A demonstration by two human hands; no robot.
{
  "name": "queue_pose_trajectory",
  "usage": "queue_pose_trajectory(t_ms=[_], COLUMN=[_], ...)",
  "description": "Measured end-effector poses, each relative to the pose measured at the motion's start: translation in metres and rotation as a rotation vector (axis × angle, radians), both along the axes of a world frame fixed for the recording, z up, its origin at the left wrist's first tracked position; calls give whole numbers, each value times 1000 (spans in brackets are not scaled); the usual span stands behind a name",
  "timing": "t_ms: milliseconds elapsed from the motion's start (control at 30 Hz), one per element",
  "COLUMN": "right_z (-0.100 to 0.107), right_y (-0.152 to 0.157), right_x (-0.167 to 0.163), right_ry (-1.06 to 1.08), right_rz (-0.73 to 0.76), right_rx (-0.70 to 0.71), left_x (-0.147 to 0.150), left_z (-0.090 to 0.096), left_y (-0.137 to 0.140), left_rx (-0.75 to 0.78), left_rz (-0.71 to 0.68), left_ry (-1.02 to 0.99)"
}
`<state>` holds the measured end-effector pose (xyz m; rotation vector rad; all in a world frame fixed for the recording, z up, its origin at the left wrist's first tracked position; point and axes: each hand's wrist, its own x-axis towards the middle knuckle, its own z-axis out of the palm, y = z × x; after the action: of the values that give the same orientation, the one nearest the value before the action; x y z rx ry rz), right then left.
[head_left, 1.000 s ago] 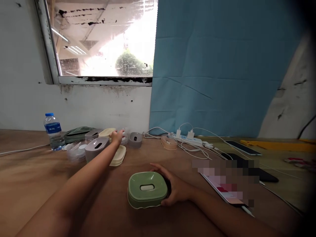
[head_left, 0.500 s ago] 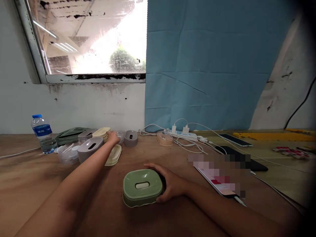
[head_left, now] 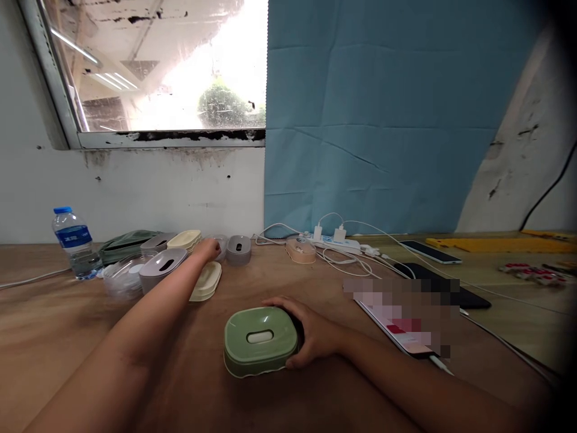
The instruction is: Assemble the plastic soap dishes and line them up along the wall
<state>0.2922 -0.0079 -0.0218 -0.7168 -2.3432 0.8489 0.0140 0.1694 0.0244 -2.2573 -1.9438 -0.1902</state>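
Note:
My right hand (head_left: 311, 334) is wrapped round the right side of a green plastic box (head_left: 241, 355), thumb at the front and fingers behind. The box has an oval slot in its top, with something pale showing inside. My left hand (head_left: 210, 248) is stretched far forward, its fingers curled at a clear plastic container (head_left: 220, 242). What those fingers hold, if anything, is hidden. Just left of that hand is a stack of cream plastic pieces (head_left: 184, 239). More cream pieces (head_left: 207, 282) lie on the near side of it. A grey slotted box (head_left: 238, 249) stands to its right.
On the left are a grey-mauve slotted box (head_left: 160, 267), clear containers (head_left: 121, 276), a green pouch (head_left: 126, 245) and a water bottle (head_left: 74, 243). A peach box (head_left: 301, 251) stands by a power strip (head_left: 336, 245) with loose cables. A phone (head_left: 392, 328) lies right of my right hand.
My left hand has shifted slightly right, from beside the cream stack to the clear container, and its fingers look more curled. My right hand and the green box have stayed in place.

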Motion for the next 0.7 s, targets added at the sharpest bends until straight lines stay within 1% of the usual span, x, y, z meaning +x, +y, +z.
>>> queue_pose_trajectory(t_ms=[133, 333, 500, 700], right_z=[2, 4, 4, 4], right_y=[-1, -3, -3, -3], right_x=[0, -1, -1, -1], right_ry=[-9, -13, -10, 2], right_rz=[-3, -8, -11, 11], right_rx=[-18, -40, -27, -39], left_x=[0, 1, 1, 0], left_z=[-1, -9, -10, -7], left_y=[-3, -11, -11, -9], left_rx=[46, 143, 163, 140], left_rz=[-89, -214, -229, -210], left_ry=[122, 265, 314, 299])
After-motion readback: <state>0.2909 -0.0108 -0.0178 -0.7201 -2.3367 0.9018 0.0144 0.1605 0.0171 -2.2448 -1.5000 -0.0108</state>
